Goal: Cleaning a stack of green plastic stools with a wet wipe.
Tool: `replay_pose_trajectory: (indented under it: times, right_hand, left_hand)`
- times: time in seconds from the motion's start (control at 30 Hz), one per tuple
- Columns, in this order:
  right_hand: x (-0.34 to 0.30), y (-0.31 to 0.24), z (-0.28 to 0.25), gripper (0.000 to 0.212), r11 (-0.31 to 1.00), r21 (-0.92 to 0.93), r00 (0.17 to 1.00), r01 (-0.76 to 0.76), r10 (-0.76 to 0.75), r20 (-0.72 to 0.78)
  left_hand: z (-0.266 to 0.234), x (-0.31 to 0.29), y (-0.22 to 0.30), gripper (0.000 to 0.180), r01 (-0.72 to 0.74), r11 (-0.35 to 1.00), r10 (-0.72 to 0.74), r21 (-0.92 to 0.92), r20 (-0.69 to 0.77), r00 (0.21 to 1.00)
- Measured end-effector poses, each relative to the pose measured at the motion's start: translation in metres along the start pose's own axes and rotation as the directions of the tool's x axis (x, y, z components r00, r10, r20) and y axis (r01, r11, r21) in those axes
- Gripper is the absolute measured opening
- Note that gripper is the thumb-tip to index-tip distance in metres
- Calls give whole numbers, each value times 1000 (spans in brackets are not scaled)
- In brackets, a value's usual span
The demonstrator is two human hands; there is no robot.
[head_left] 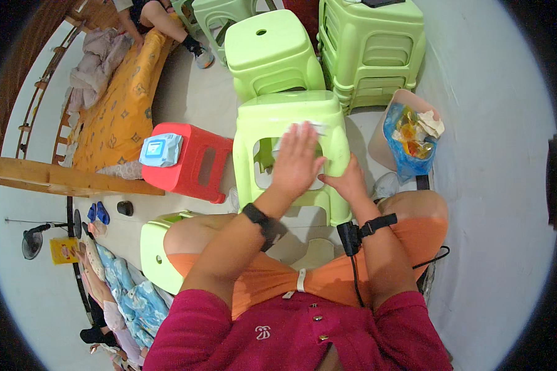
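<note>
A light green plastic stool [291, 106] stands right in front of me, between my knees. My left hand [297, 157] lies with its fingers straight and together over a white wipe [315, 128], which is pressed to the upper side of the stool; its edges show past the fingertips. At the stool's right-hand near leg, my right hand [348, 180] grips the frame, thumb toward the side opening and fingers round the outer side. Black straps sit on both wrists, with a cable running from the right one.
Beside the stool are a red stool [185, 148] bearing a wipes pack [161, 150] and a lined bin [384, 139] with rubbish. More green stools [269, 46] and a stack [371, 55] stand beyond. A bed [124, 99] and another person's leg [167, 25] are at far left.
</note>
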State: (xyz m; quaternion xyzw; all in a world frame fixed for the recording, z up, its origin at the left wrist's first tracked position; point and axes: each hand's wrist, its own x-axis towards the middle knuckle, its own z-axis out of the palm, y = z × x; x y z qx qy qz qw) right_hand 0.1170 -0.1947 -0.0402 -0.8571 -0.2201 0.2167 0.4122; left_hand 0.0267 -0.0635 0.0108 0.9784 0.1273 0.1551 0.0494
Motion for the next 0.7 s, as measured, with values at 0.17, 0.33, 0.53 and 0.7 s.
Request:
replay_pose_trajectory:
  times: [0.17, 0.33, 0.53, 0.7]
  right_hand:
    - [1, 5, -2, 88, 997, 71, 999, 37, -37, -12]
    - [-2, 3, -2, 90, 999, -40, 1000, -11, 11, -3]
    - [-4, -3, -3, 99, 996, -62, 998, -60, 62, 31]
    - [0, 5, 4, 97, 995, -98, 1000, -14, 13, -14]
  left_hand:
    - [3, 12, -10, 61, -241, 965, 245, -101, 35, 969]
    - [-7, -5, -89, 54, 149, 980, -165, -129, -128, 978]
    - [-3, -21, -99, 61, 385, 904, -411, -187, -131, 902]
    - [2, -1, -38, 66, 101, 994, -108, -51, -156, 982]
